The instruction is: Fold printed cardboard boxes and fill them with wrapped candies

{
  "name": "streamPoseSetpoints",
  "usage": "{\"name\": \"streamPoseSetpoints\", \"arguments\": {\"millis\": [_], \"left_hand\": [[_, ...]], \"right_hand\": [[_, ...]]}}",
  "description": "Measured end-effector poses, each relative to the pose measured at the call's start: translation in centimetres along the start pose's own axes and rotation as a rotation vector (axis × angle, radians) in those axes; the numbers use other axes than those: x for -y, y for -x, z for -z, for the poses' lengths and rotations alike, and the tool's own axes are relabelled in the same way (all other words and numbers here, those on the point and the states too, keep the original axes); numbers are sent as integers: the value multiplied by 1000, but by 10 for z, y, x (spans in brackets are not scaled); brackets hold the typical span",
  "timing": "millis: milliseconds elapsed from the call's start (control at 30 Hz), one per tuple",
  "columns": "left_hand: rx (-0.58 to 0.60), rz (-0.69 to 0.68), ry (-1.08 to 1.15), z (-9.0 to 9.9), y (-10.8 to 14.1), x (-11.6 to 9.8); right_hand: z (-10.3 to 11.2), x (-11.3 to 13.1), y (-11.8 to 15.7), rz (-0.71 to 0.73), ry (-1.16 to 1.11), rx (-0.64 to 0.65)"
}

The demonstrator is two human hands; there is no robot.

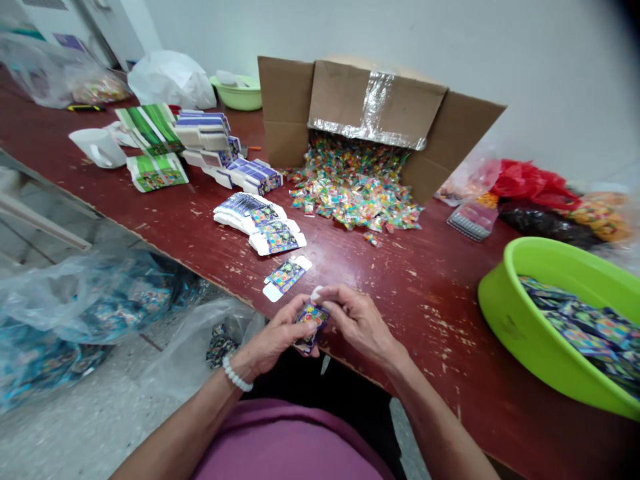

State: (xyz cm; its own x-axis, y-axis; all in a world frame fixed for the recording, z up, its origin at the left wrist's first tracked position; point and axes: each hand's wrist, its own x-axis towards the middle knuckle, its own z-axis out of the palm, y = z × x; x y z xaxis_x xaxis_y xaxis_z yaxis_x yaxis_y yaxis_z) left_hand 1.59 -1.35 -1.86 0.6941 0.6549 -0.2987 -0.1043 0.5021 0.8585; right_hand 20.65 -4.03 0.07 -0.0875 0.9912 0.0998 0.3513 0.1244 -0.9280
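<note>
My left hand [280, 337], with a white bead bracelet at the wrist, is closed around a small printed candy box [313, 323] at the table's front edge. The fingers of my right hand [357, 317] pinch at the white flap on the upper end of that box. Just beyond my hands lies a flat unfolded box [287, 277] with white flaps, printed in dark purple and green. Behind it a fanned stack of flat boxes [260, 220] rests on the table. Wrapped candies [350, 190] spill from a cardboard carton [377, 100] lying on its side.
A green tub [505, 320] of dark printed packets stands at the right. Bundled flat boxes [155, 137] and a white mug [97, 148] are at the back left. Plastic bags [125, 300] lie beside the table's left edge [165, 250]. A red bag [533, 183] lies at the back right.
</note>
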Motion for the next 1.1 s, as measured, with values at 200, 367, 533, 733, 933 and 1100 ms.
{"name": "streamPoseSetpoints", "arguments": {"millis": [200, 367, 533, 733, 933, 1100], "left_hand": [[-166, 57, 210, -6, -2, 0], [-278, 2, 174, -11, -3, 8], [-248, 29, 250, -11, -1, 6], [-179, 146, 385, -14, -2, -2], [-222, 113, 277, -19, -4, -2], [-265, 106, 167, -17, -3, 1]], "right_hand": [[-15, -9, 5, -269, -547, -90], [-34, -13, 9, -271, -543, -2], [-30, -11, 10, -17, -190, -172], [-15, -1, 11, 63, -108, -49], [-22, -7, 7, -138, -298, -49], [-23, -11, 5, -291, -553, -11]]}}
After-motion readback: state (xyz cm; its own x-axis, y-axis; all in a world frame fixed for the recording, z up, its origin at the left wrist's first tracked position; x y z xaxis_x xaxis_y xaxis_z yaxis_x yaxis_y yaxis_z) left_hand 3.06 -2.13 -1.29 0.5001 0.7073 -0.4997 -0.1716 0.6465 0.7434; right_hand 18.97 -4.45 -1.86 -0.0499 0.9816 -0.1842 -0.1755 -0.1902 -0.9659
